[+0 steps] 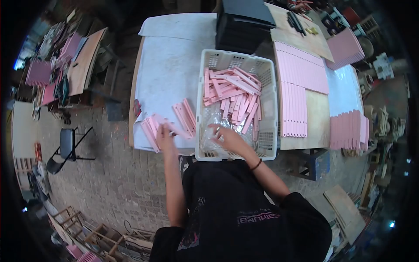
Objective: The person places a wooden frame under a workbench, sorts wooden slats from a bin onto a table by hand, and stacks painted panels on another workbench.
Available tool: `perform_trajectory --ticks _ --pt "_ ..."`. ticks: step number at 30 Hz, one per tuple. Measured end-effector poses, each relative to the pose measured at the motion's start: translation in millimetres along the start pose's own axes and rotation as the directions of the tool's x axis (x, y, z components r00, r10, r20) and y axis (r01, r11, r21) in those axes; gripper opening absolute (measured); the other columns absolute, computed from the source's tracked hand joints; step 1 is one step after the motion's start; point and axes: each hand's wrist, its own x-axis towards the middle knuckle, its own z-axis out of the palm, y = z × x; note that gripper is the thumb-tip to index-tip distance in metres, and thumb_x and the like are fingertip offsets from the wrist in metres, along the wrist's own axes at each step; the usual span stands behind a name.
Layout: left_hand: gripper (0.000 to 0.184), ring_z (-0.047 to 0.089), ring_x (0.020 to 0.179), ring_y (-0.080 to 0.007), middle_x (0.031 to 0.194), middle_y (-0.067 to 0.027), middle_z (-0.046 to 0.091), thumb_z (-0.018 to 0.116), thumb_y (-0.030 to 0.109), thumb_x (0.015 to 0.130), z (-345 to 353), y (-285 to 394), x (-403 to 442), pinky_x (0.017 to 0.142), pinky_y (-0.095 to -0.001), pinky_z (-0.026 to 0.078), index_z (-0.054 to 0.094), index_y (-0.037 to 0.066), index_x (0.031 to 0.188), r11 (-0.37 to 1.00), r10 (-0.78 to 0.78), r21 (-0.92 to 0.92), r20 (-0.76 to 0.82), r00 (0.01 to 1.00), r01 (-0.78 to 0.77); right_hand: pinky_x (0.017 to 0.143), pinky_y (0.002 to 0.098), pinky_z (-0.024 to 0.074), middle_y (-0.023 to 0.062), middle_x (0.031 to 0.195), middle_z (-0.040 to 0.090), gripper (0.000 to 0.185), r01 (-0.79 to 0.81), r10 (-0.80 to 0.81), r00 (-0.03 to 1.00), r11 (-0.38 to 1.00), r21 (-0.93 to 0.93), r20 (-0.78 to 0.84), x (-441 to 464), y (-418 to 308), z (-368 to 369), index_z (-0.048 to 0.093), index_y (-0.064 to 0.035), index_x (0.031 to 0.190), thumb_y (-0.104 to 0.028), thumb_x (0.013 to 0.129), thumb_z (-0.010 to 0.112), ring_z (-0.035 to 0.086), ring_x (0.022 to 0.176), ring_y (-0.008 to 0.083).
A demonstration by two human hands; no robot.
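Note:
My left hand [165, 139] is at the near edge of the white-covered table, its fingers closed on a slanting, slightly blurred pink slat [173, 128]. Under and beside that hand lie more pink slats [149, 132], and a small group of pink slats [185, 118] rests between it and the basket. Over the near left part of the white plastic basket [273, 100], my right hand [228, 139] has its fingers apart and holds nothing visible. Clear plastic wrap [238, 125] lies beneath it. A heap of loose pink slats [231, 85] fills the basket's far and middle part.
Behind the basket stands a black box-like stack [242, 30]. To the right, rows of pink slats [294, 109] lie on a wooden board [316, 122], with another pink stack [349, 131] farther right. A black folding chair [67, 144] stands on the brick floor at left.

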Motion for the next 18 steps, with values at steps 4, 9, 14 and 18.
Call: perform_trajectory --ticks 4,9,14,18 --pt "0.042 0.058 0.089 -0.019 0.096 -0.0081 0.058 0.062 0.024 0.094 -107 -32 80 0.073 -0.0353 0.052 0.055 -0.005 0.123 0.903 -0.012 0.427 -0.076 0.997 0.043 0.076 0.0435 0.0527 0.0211 0.099 0.064 0.04 -0.391 0.307 0.85 0.912 -0.122 -0.428 10 147 -28 0.052 0.0026 0.119 -0.019 0.087 0.062 0.065 0.085 0.0362" --pt "0.063 0.037 0.118 -0.0433 0.129 -0.0236 0.036 0.067 0.026 0.086 -119 -38 82 0.099 -0.0514 0.034 0.042 -0.001 0.137 0.136 0.299 0.985 -0.141 0.944 0.104 0.081 0.0488 0.0528 0.0296 0.11 0.058 0.042 -0.673 0.413 0.669 0.689 -0.269 -0.618 5 184 -24 0.049 0.0068 0.118 -0.02 0.087 0.06 0.063 0.095 0.0453" --pt "0.058 0.038 0.118 -0.0399 0.13 -0.0215 0.037 0.064 0.021 0.087 -103 -45 42 0.098 -0.0486 0.037 0.041 0.003 0.138 0.188 0.475 0.982 -0.1 0.874 0.011 0.079 0.0496 0.0534 0.027 0.104 0.061 0.046 -0.641 0.439 0.651 0.755 -0.137 -0.619 4 220 -17 0.049 0.0076 0.123 -0.021 0.088 0.059 0.064 0.091 0.0447" --pt "0.043 0.049 0.109 -0.0307 0.122 -0.0168 0.049 0.056 0.013 0.092 -39 -3 -18 0.092 -0.0395 0.043 0.048 0.002 0.133 0.515 0.489 0.817 -0.031 0.872 -0.26 0.067 0.0372 0.0549 0.0164 0.094 0.065 0.042 -0.334 0.551 0.697 0.816 0.472 -0.459 -14 131 -45 0.051 0.0069 0.124 -0.02 0.093 0.059 0.067 0.077 0.027"
